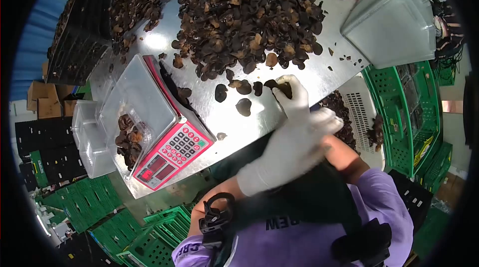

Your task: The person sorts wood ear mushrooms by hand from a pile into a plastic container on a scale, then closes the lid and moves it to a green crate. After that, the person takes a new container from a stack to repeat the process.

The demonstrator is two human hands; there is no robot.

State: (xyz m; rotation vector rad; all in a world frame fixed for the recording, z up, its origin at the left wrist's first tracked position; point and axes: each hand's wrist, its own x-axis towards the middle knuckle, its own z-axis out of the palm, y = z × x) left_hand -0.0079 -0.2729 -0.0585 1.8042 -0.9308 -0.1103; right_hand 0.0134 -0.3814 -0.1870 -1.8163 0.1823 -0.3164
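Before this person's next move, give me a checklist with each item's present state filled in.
1. Dark piece secure in the right hand: ok; the grip has it between thumb and fingers.
2. Both hands gloved: ok.
3. Hands uncrossed: not ok; the left hand crosses over the right arm.
4. Left hand empty: cannot tell; it is blurred.
5. Reading on the scale legible: cannot tell; its display is too small.
6. Loose pieces in front of the big pile separated: not ok; some touch or overlap.
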